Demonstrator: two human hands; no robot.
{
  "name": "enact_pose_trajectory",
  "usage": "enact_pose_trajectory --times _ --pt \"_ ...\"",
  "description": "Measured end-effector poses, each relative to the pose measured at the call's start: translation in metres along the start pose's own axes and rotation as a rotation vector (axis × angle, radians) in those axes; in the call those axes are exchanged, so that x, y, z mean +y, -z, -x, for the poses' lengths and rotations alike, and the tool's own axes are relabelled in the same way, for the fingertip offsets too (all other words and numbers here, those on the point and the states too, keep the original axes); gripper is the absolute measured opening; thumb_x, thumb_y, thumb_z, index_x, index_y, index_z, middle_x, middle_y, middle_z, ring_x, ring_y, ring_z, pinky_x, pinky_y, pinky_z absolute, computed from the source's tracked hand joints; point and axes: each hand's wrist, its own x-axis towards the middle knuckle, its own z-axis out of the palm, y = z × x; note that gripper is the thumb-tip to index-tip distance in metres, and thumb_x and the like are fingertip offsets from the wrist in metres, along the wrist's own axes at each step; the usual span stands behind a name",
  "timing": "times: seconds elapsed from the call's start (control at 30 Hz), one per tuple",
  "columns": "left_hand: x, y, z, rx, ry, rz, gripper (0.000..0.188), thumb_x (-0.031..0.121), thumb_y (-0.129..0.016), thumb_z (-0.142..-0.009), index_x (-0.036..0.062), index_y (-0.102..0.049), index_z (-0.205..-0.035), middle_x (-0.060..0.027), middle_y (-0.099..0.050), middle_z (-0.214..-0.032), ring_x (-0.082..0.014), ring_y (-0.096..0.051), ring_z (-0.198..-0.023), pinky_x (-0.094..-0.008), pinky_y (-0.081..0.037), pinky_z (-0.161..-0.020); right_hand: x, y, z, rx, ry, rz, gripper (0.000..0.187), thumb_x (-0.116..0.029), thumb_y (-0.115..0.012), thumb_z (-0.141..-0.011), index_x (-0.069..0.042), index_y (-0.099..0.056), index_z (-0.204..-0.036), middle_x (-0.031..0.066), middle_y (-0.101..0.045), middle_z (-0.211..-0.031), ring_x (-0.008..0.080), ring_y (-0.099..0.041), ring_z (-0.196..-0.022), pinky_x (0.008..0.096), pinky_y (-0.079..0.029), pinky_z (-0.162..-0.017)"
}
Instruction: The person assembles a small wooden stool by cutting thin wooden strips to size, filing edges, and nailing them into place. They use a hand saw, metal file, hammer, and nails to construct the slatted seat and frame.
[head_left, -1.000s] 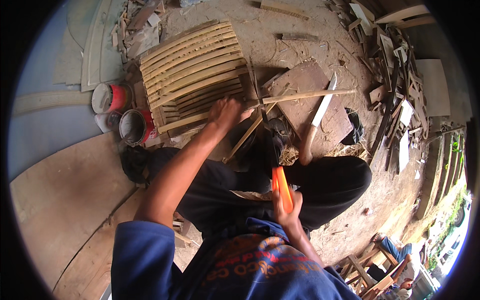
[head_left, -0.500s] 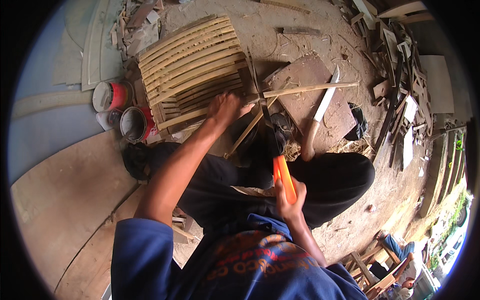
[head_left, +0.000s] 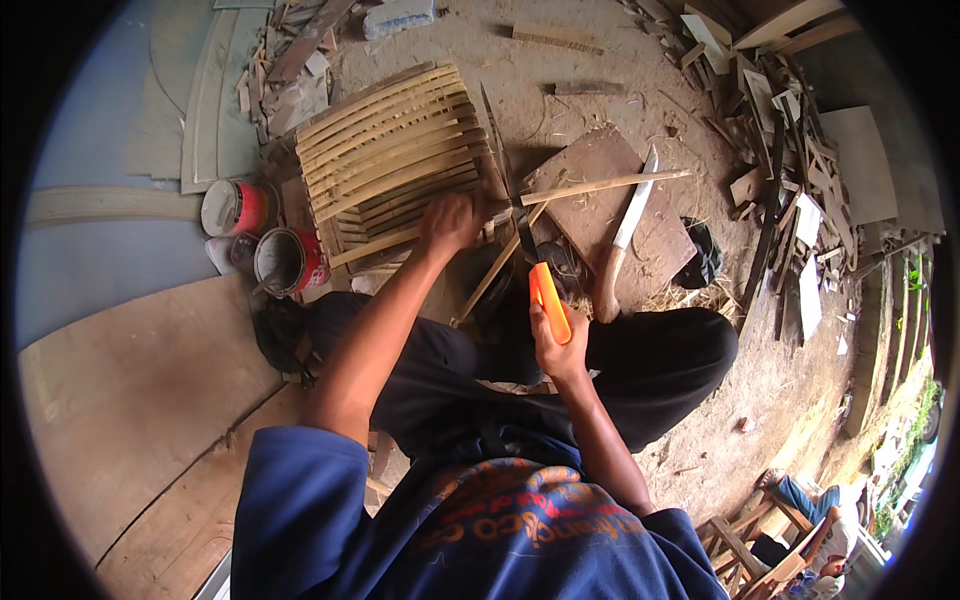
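Note:
A handsaw (head_left: 524, 238) with an orange handle is in my right hand (head_left: 563, 342), its fingers wrapped round the grip. The dark blade points away from me and crosses a bamboo strip (head_left: 610, 186) at the right edge of a slatted bamboo panel (head_left: 392, 140). That strip sticks out to the right past the blade. My left hand (head_left: 450, 224) is closed over the panel's near right corner, beside the blade; its fingertips are partly hidden. To the right, a long knife (head_left: 636, 205) with a wooden handle lies on a brown board (head_left: 590, 165).
Two red buckets (head_left: 290, 262) stand left of the panel. Scrap wood (head_left: 790, 190) is heaped at the right, with more at the far left. A black bag (head_left: 700, 252) lies beside the board. Another person (head_left: 825, 510) is at the lower right.
My right hand has pushed the saw forward, away from me, so the handle is closer to the panel. My left hand stays at the panel's corner. The whole view has shifted slightly.

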Motion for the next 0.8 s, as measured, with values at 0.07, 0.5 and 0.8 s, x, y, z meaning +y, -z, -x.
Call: enact_pose_trajectory --times 0.07,0.5,0.8 --pt "-0.016 -0.014 -0.008 -0.001 0.129 0.097 0.035 0.038 -0.057 -0.096 0.0068 -0.072 -0.094 -0.0204 -0.072 -0.083 -0.0396 -0.071 -0.082 -0.0535 -0.055 -0.073 -0.002 -0.005 0.0 -0.033 0.014 0.01 0.033 -0.019 -0.064 -0.098 0.0 -0.056 -0.071 0.0006 -0.048 -0.055 0.0069 -0.043 -0.052 0.029 -0.035 -0.048" --pt "0.001 -0.032 0.008 0.441 0.022 -0.015 0.026 0.015 -0.053 -0.086 0.0051 -0.06 -0.063 -0.0178 -0.064 -0.065 -0.0396 -0.066 -0.067 -0.0516 -0.053 -0.059 0.003 0.052 0.115 -0.1 -0.027 0.223 0.023 -0.01 -0.065 -0.086 -0.002 -0.055 -0.067 0.0086 -0.055 -0.053 0.0203 -0.056 -0.042 0.0329 -0.043 -0.044" --pt "0.013 -0.003 0.001 0.157 0.078 0.047 0.022 0.017 -0.058 -0.085 0.0086 -0.066 -0.066 -0.0158 -0.064 -0.065 -0.0372 -0.066 -0.066 -0.0493 -0.053 -0.059 -0.032 0.01 0.006 -0.055 -0.075 0.165 0.03 -0.019 -0.062 -0.097 0.001 -0.058 -0.075 0.0024 -0.049 -0.055 0.0067 -0.043 -0.051 0.0291 -0.036 -0.047"
